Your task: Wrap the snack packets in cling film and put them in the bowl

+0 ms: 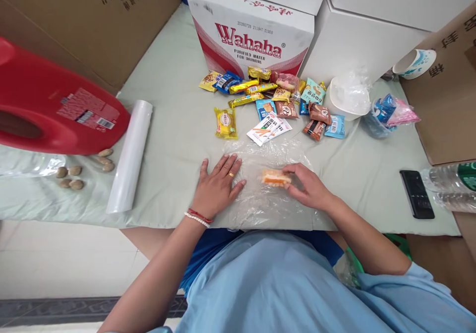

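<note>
My left hand (219, 181) lies flat with its fingers spread, over the left edge of a thin clear plastic sheet (256, 209) on the cloth-covered table. Between the thumb and fingers of my right hand (307, 186) is the right end of a small sandwich cake (274, 177) with an orange filling. The cake is over the middle of the sheet; whether it rests on it I cannot tell. Just beyond the sheet lie white snack packets (266, 128) and a yellow wrapped snack (225, 123).
A pile of wrapped snacks (260, 87) sits before a Wahaha carton (253, 35). At left are a plastic film roll (130, 157), several walnuts (76, 170) and a red jug (63, 99). On the right are a white bowl (345, 107), a phone (417, 194) and bottles (449, 179).
</note>
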`<move>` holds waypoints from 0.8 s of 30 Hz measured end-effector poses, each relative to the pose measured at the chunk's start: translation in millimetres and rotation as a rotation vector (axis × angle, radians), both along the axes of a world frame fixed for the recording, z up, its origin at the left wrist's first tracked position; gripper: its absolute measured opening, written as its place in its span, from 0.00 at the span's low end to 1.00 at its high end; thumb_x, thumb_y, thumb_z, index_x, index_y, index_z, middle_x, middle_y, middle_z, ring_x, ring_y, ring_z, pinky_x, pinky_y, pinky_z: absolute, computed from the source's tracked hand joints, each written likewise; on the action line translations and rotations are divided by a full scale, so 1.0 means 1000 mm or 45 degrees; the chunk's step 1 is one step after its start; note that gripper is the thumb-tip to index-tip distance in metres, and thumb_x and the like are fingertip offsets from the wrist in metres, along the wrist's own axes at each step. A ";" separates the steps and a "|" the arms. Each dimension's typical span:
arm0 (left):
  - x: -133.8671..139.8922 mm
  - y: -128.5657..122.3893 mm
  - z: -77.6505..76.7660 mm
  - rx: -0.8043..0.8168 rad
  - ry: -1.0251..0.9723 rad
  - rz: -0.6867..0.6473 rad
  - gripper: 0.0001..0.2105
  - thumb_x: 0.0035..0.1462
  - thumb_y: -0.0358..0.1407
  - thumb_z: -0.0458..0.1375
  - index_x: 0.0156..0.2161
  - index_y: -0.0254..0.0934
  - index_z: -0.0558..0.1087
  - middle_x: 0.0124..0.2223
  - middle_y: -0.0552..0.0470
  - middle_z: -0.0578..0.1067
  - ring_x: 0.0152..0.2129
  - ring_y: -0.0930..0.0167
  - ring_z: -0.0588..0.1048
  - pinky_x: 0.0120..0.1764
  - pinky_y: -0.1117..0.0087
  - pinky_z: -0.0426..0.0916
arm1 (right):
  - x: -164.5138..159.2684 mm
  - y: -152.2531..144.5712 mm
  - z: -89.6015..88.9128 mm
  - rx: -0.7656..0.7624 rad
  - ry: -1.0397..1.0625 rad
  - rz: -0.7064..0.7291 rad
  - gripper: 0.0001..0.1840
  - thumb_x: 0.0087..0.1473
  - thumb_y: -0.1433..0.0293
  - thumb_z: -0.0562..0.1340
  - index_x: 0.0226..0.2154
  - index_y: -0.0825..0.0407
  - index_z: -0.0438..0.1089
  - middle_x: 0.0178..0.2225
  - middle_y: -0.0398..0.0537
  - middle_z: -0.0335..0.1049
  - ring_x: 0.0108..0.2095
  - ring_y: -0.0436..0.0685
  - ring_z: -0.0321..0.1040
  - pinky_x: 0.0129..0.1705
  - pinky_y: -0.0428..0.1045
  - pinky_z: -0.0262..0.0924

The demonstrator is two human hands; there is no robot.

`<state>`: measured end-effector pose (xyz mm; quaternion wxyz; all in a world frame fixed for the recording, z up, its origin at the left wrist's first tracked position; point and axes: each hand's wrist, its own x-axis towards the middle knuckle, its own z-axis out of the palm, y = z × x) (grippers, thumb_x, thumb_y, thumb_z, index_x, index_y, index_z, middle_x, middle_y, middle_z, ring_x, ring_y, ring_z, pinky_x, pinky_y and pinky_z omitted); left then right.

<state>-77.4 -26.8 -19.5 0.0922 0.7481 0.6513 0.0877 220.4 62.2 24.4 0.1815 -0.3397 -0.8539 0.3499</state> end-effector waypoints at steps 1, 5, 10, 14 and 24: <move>0.000 0.000 0.000 -0.002 0.001 -0.008 0.32 0.72 0.52 0.44 0.76 0.44 0.52 0.76 0.43 0.56 0.74 0.55 0.55 0.72 0.35 0.33 | 0.000 0.002 0.002 -0.100 0.027 -0.103 0.15 0.64 0.63 0.60 0.52 0.48 0.67 0.48 0.53 0.76 0.46 0.62 0.73 0.51 0.59 0.69; 0.000 -0.001 0.000 -0.007 0.014 -0.027 0.36 0.70 0.56 0.46 0.76 0.42 0.51 0.76 0.42 0.54 0.74 0.54 0.54 0.71 0.35 0.32 | -0.011 0.014 0.005 -0.709 0.055 -0.229 0.15 0.67 0.58 0.52 0.45 0.49 0.69 0.34 0.46 0.75 0.32 0.56 0.74 0.36 0.52 0.71; 0.001 -0.001 0.000 -0.009 0.016 -0.016 0.35 0.70 0.55 0.48 0.76 0.45 0.50 0.77 0.42 0.54 0.74 0.53 0.54 0.71 0.35 0.33 | -0.030 0.013 0.009 -0.533 -0.375 -0.118 0.23 0.70 0.54 0.50 0.42 0.51 0.73 0.33 0.50 0.76 0.31 0.59 0.75 0.33 0.52 0.69; 0.001 -0.001 0.000 -0.010 0.013 -0.016 0.35 0.70 0.56 0.47 0.76 0.45 0.49 0.77 0.42 0.54 0.74 0.54 0.54 0.72 0.36 0.32 | -0.032 -0.001 0.015 0.162 -0.608 -0.171 0.25 0.69 0.52 0.58 0.56 0.52 0.73 0.56 0.62 0.73 0.52 0.68 0.74 0.47 0.58 0.70; 0.000 -0.002 -0.002 0.015 0.019 -0.034 0.35 0.71 0.55 0.46 0.76 0.43 0.49 0.77 0.41 0.54 0.74 0.54 0.54 0.71 0.34 0.32 | -0.043 0.040 0.028 0.064 -0.600 0.070 0.22 0.70 0.54 0.58 0.57 0.47 0.74 0.54 0.54 0.77 0.51 0.64 0.76 0.50 0.55 0.69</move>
